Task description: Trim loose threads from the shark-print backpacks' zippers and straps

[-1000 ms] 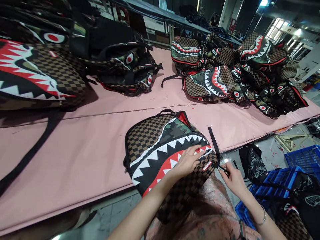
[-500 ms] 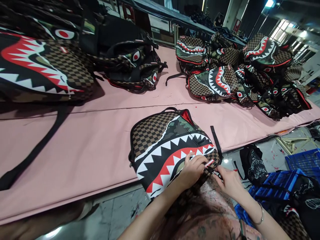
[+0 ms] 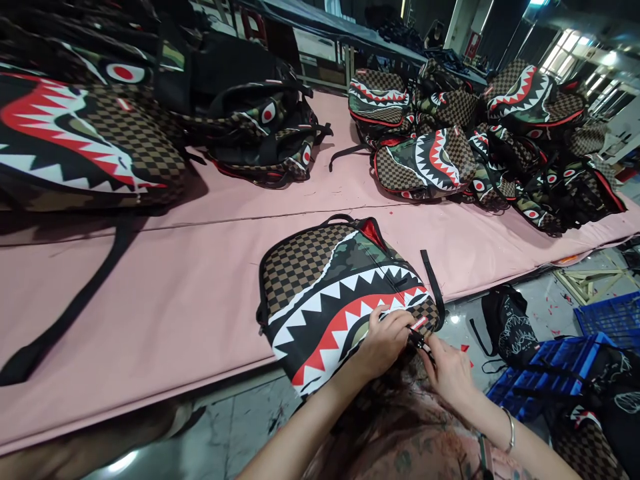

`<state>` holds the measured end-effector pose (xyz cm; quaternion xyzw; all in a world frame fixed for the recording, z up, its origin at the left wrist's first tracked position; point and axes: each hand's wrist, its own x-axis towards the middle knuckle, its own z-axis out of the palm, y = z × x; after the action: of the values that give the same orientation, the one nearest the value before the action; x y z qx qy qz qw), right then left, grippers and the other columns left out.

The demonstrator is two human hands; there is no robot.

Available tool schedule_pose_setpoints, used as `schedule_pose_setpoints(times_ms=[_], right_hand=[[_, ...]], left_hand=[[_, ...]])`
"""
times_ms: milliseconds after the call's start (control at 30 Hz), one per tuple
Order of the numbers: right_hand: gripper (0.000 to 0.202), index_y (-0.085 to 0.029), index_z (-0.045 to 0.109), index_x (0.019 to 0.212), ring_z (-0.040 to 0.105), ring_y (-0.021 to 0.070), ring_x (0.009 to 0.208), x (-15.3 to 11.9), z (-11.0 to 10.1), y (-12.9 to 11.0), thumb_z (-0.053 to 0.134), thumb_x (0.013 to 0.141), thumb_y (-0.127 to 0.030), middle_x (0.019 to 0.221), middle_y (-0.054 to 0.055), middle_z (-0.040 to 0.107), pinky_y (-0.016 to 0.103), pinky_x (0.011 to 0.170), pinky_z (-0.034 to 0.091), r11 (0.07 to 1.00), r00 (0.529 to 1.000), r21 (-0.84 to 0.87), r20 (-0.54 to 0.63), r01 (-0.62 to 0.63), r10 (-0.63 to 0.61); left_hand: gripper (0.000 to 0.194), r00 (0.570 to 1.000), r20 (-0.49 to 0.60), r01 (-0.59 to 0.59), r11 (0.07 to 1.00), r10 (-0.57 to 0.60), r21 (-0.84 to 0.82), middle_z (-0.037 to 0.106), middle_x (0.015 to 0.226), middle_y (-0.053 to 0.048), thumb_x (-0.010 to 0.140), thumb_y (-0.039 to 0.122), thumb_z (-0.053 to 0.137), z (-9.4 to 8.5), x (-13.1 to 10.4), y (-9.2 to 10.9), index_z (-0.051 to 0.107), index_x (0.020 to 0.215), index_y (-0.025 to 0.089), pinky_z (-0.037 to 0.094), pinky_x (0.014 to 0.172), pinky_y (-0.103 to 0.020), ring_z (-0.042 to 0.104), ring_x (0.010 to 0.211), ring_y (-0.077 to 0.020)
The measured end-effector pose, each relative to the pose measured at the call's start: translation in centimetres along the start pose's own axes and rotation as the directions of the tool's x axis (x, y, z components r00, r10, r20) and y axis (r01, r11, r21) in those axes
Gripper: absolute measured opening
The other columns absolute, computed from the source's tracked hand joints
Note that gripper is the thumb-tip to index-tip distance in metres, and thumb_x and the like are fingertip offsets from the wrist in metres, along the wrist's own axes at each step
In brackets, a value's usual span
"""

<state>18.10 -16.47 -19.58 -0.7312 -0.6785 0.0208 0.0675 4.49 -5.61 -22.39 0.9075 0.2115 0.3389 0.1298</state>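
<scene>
A checkered backpack (image 3: 300, 267) with a shark-mouth print lies at the near edge of the pink-covered table (image 3: 210, 287), its lower corner over the edge. My left hand (image 3: 385, 343) presses on its front near the red label, fingers bent against the fabric. Just right of it, my right hand (image 3: 445, 363) is closed on a small dark tool (image 3: 416, 339), whose tip is at the bag's edge beside the label. The tool's exact shape is hard to make out. A red lining shows at the bag's top opening.
Piled backpacks (image 3: 425, 163) lie on the table at the back right, and more bags (image 3: 145, 133) at the far left. A black strap (image 3: 95, 287) hangs across the table's left part. Blue crates (image 3: 555, 373) and a black bag (image 3: 507, 327) stand on the floor at right.
My right hand has shifted slightly left and down with the tool, closer to my left hand. The backpack and my left hand have hardly moved.
</scene>
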Motion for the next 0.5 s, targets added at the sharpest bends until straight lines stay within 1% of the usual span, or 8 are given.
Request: schedule_pose_setpoints(times_ms=[167,200,267,333,400,433,467,500], right_hand=[[0.019,-0.018,0.054,0.088,0.06,0.0175,0.06,0.5,1.0,-0.1,0.037,0.09,-0.026,0.07,0.004,0.062,0.025,0.046,0.027,0.999,1.0,0.034,-0.02,0.012,-0.012],[0.019,-0.019,0.055,0.088,0.06,0.0175,0.06,0.6,1.1,0.1,0.037,0.09,-0.026,0.069,0.004,0.062,0.024,0.047,0.029,0.997,1.0,0.073,-0.022,0.015,-0.014],[0.018,-0.019,0.055,0.087,0.059,0.0165,0.061,1.0,1.0,0.8,0.04,0.089,-0.027,0.07,0.003,0.062,0.023,0.049,0.034,0.978,0.999,0.207,-0.032,0.015,-0.008],[0.017,-0.018,0.056,0.09,0.058,0.0145,0.058,1.6,0.7,2.6,0.043,0.088,-0.03,0.07,0.002,0.062,0.022,0.052,0.038,0.932,0.998,0.362,-0.054,0.004,0.017],[0.019,-0.018,0.058,0.093,0.058,0.0147,0.061,2.6,0.4,5.1,0.048,0.086,-0.033,0.073,0.003,0.063,0.023,0.056,0.042,0.881,0.996,0.472,-0.089,0.02,0.025],[0.02,-0.019,0.06,0.094,0.059,0.0163,0.068,3.2,0.2,6.6,0.051,0.084,-0.034,0.079,0.005,0.064,0.025,0.061,0.044,0.861,0.993,0.506,-0.115,0.048,0.013],[0.02,-0.02,0.061,0.093,0.059,0.0185,0.08,3.8,0.1,8.1,0.053,0.083,-0.034,0.088,0.006,0.064,0.027,0.067,0.045,0.837,0.992,0.541,-0.121,0.083,-0.02],[0.02,-0.02,0.062,0.093,0.058,0.0195,0.086,4.4,0.0,9.5,0.053,0.083,-0.034,0.093,0.007,0.063,0.029,0.073,0.045,0.811,0.992,0.576,-0.111,0.108,-0.053]], left_hand=[[0.016,1.0,-0.001,0.003,1.0,-0.003,-0.024,0.066,0.095,-0.002,0.083,0.013,0.043,-0.1,0.2,0.3,0.058,0.084,0.019,0.026,0.092,-0.043,0.056,0.094,-0.0165],[0.016,1.0,-0.016,0.019,0.999,-0.019,-0.031,0.066,0.093,-0.001,0.083,0.013,0.043,-0.2,0.3,0.2,0.058,0.082,0.019,0.026,0.092,-0.044,0.056,0.093,-0.0164],[0.016,0.993,-0.076,0.083,0.995,-0.087,-0.054,0.065,0.088,-0.001,0.081,0.011,0.044,-0.5,0.4,0.2,0.057,0.076,0.019,0.029,0.091,-0.044,0.057,0.087,-0.0158],[0.016,0.973,-0.131,0.176,0.977,-0.191,-0.122,0.064,0.084,-0.002,0.081,0.012,0.045,-1.2,0.4,0.2,0.057,0.071,0.018,0.035,0.086,-0.04,0.057,0.083,-0.0154],[0.015,0.955,-0.111,0.246,0.941,-0.276,-0.231,0.063,0.082,-0.003,0.08,0.015,0.046,-2.1,0.2,0.7,0.057,0.07,0.018,0.042,0.079,-0.035,0.057,0.081,-0.0153],[0.014,0.957,-0.063,0.256,0.925,-0.284,-0.283,0.063,0.086,-0.004,0.081,0.015,0.046,-2.6,0.1,1.2,0.058,0.074,0.019,0.044,0.078,-0.033,0.057,0.083,-0.0157],[0.014,0.966,0.004,0.246,0.913,-0.259,-0.326,0.062,0.094,-0.006,0.081,0.015,0.046,-3.0,-0.1,1.8,0.06,0.082,0.019,0.045,0.079,-0.033,0.056,0.09,-0.0167],[0.019,0.975,0.076,0.221,0.906,-0.207,-0.362,0.059,0.106,-0.008,0.08,0.015,0.046,-3.4,-0.3,2.4,0.059,0.093,0.02,0.045,0.083,-0.034,0.054,0.098,-0.0182]])
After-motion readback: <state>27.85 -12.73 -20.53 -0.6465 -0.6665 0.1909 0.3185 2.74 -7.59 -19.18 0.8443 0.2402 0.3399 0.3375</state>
